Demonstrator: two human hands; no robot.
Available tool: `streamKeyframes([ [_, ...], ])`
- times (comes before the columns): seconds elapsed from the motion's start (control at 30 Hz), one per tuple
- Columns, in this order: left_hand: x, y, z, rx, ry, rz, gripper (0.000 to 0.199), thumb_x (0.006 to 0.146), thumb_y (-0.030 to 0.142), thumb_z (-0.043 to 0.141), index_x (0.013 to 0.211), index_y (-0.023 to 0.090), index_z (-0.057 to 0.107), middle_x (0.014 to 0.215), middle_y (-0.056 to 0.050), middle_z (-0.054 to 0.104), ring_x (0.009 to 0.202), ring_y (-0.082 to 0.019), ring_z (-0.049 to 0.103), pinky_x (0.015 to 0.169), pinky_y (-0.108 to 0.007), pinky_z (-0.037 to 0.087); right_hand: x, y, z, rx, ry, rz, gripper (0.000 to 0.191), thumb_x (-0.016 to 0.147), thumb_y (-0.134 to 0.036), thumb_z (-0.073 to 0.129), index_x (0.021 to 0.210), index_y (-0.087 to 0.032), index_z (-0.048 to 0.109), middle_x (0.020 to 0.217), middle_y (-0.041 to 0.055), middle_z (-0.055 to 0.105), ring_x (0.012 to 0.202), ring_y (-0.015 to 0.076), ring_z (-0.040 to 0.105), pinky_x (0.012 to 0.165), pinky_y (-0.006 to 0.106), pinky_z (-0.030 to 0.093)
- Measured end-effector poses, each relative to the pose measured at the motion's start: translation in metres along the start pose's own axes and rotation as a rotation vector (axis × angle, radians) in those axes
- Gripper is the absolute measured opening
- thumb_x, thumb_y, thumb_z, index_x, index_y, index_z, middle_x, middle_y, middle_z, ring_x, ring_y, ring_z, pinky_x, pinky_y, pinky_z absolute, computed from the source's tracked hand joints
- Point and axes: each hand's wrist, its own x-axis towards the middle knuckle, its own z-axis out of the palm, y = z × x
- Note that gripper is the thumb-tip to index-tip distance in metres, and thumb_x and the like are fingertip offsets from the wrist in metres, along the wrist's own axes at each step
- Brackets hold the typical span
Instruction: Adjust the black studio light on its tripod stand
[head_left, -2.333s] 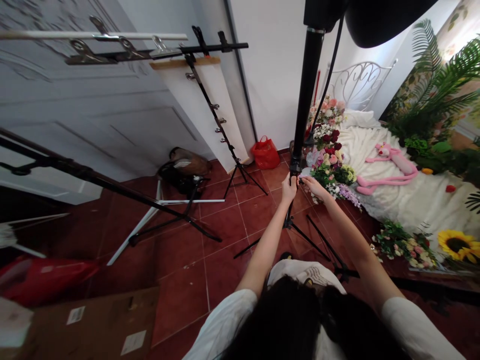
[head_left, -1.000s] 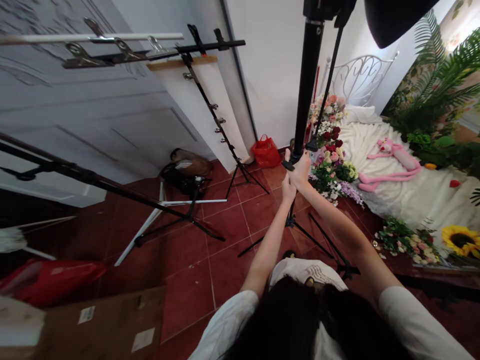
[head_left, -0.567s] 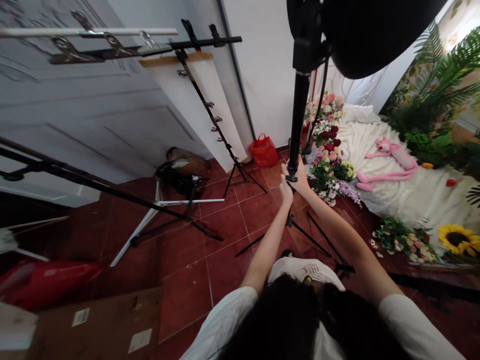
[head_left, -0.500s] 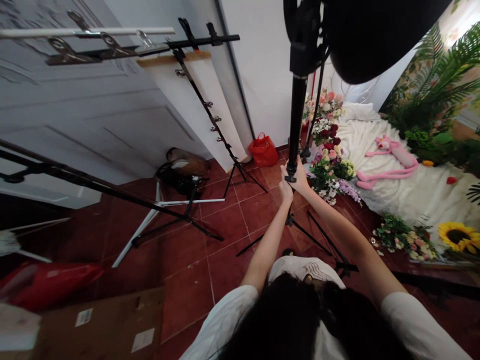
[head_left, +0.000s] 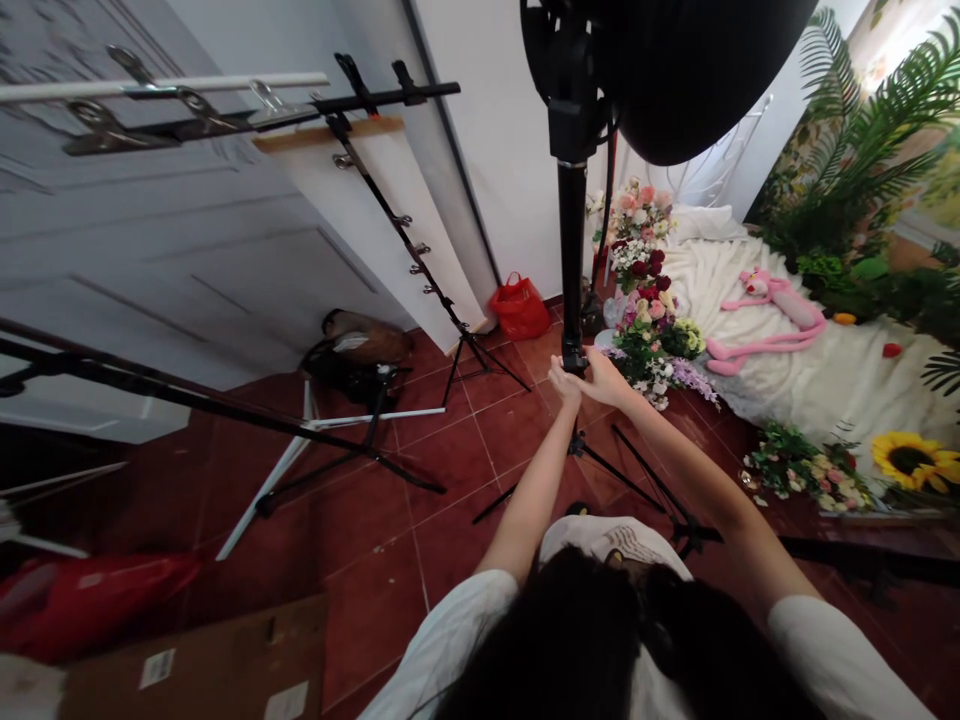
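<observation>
A black light stand [head_left: 571, 250] rises upright in front of me, with a large dark lamp head [head_left: 667, 80] on top. My left hand [head_left: 564, 380] is closed round the stand just under its black clamp collar [head_left: 574, 360]. From the other side my right hand [head_left: 606, 380] grips the same spot, its thumb near the collar. Both palms and part of the pole are hidden by the fingers. Below the hands, the stand's thin legs [head_left: 619, 475] spread over the red tiles.
To the left stands a backdrop stand [head_left: 405, 235] with clips and white paper. A red bag [head_left: 520, 308] sits by the wall. Artificial flowers [head_left: 651, 300] and a pink plush toy [head_left: 787, 310] on white fabric [head_left: 690, 260] lie right. A cardboard box [head_left: 225, 665] is lower left.
Both hands have slid slightly down, from around the collar to just beneath it. The lamp head and pole have shifted left in view, as has the whole scene a little.
</observation>
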Motion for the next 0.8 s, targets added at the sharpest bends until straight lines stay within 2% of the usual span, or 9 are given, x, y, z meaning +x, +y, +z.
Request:
streamKeyframes([
  [0.1,0.001,0.001,0.003,0.023,0.187,-0.106,0.039,0.103,0.038,0.024,0.073,0.024,0.043,0.065,0.002,0.042,0.067,-0.014,0.048,0.068,-0.028,0.040,-0.008,0.014,0.001,-0.022,-0.045,0.002,0.050,0.091,-0.057,0.061,0.123,-0.018,0.058,0.125,0.0207,0.066,0.117,0.0341,0.063,0.107,0.054,0.047],
  [0.17,0.000,0.006,0.004,0.023,0.239,-0.155,0.039,0.101,0.040,0.027,0.071,0.023,0.044,0.065,0.002,0.045,0.067,-0.014,0.050,0.067,-0.027,0.041,-0.010,0.021,0.002,-0.036,-0.050,0.018,0.043,0.098,-0.053,0.051,0.123,-0.019,0.058,0.126,0.0197,0.066,0.117,0.0321,0.063,0.107,0.053,0.047],
  [0.33,-0.003,0.021,0.004,0.023,0.171,-0.042,0.040,0.097,0.046,0.031,0.072,0.022,0.050,0.067,0.001,0.054,0.066,-0.014,0.052,0.067,-0.027,0.043,-0.009,0.025,0.004,-0.043,-0.017,0.068,0.033,0.102,-0.043,0.041,0.114,-0.019,0.061,0.113,0.0182,0.070,0.111,0.0297,0.063,0.106,0.052,0.046],
  [0.53,-0.005,0.025,0.003,0.063,0.158,-0.056,0.036,0.095,0.040,0.031,0.069,0.023,0.049,0.063,0.000,0.052,0.061,-0.015,0.051,0.063,-0.027,0.040,-0.001,0.026,0.004,0.048,0.095,0.180,0.028,0.102,-0.042,0.039,0.095,-0.023,0.059,0.097,0.0117,0.068,0.096,0.0253,0.063,0.098,0.044,0.049],
  [0.67,-0.006,0.027,0.002,0.131,0.161,-0.032,0.029,0.093,0.031,0.037,0.067,0.023,0.047,0.063,0.000,0.053,0.061,-0.016,0.048,0.063,-0.028,0.038,0.010,0.029,0.006,0.187,0.120,0.306,0.023,0.098,-0.042,0.048,0.089,-0.023,0.057,0.089,0.0055,0.067,0.082,0.0192,0.063,0.084,0.034,0.051],
  [0.8,-0.004,0.025,0.002,0.128,0.152,-0.011,0.031,0.093,0.029,0.036,0.064,0.023,0.044,0.060,0.001,0.050,0.059,-0.015,0.045,0.062,-0.027,0.037,0.017,0.034,0.008,0.356,0.177,0.413,0.019,0.089,-0.038,0.061,0.083,-0.022,0.056,0.083,0.0024,0.065,0.080,0.0159,0.062,0.079,0.029,0.052],
])
